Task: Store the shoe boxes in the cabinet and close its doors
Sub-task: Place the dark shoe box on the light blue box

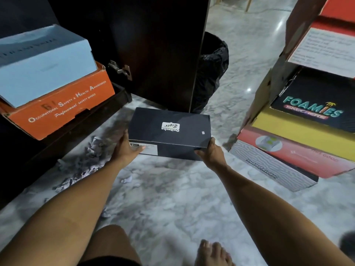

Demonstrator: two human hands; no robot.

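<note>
Now my left hand (pixel 127 148) and right hand (pixel 210 152) clamp the ends of the black Onitsuka Tiger box (pixel 170 131) — held level above the marble floor (pixel 172 198), beside the open cabinet door (pixel 159 54) — so it slides in flat.

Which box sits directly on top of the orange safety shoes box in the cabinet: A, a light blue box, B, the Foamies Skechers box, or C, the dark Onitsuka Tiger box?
A: the light blue box rests on the orange safety shoes box.
</note>
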